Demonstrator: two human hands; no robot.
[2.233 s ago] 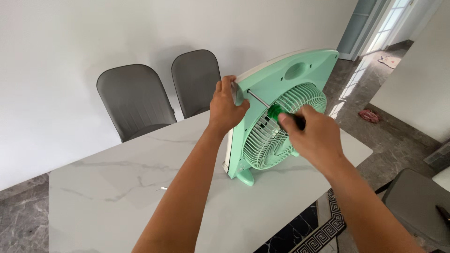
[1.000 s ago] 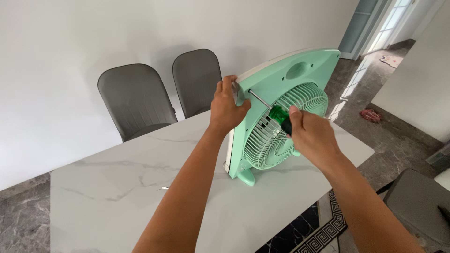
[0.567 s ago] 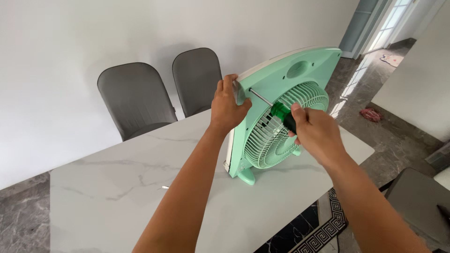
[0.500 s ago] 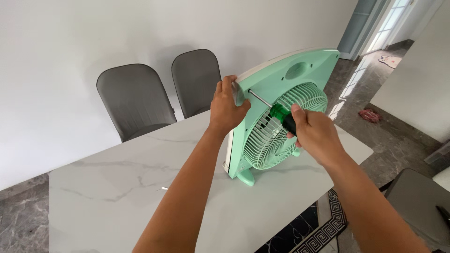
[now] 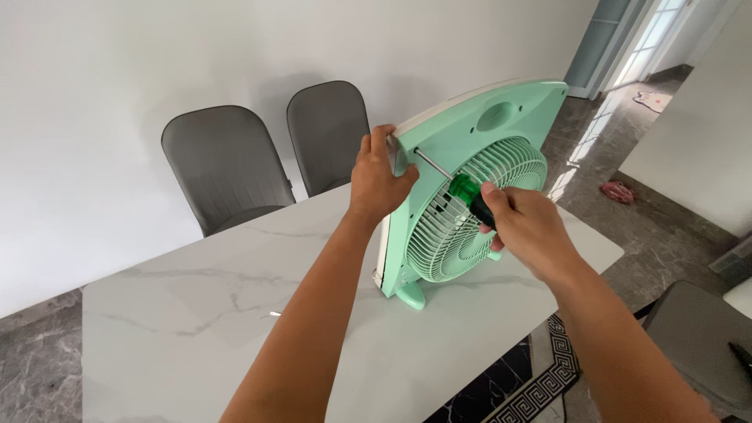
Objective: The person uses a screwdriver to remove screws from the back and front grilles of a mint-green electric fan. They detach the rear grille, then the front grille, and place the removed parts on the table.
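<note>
From the head view, the left hand (image 5: 376, 184) is clamping its grip over the upper near corner of the mint-green box fan (image 5: 470, 184), which is standing upright on its feet toward the right far corner of the marble worktop (image 5: 196, 313). The right hand (image 5: 525, 231) is closed tight around the green-handled screwdriver (image 5: 464, 190), whose shaft is meeting the fan's back panel just beside the left thumb. Compared with half a second ago, the right fingers are sitting rolled further over the handle, suggesting a turn of the screw in progress; the shaft is staying seated, and the fan and left hand are keeping their places. Two grey chairs (image 5: 227, 164) are standing behind the far edge.
</note>
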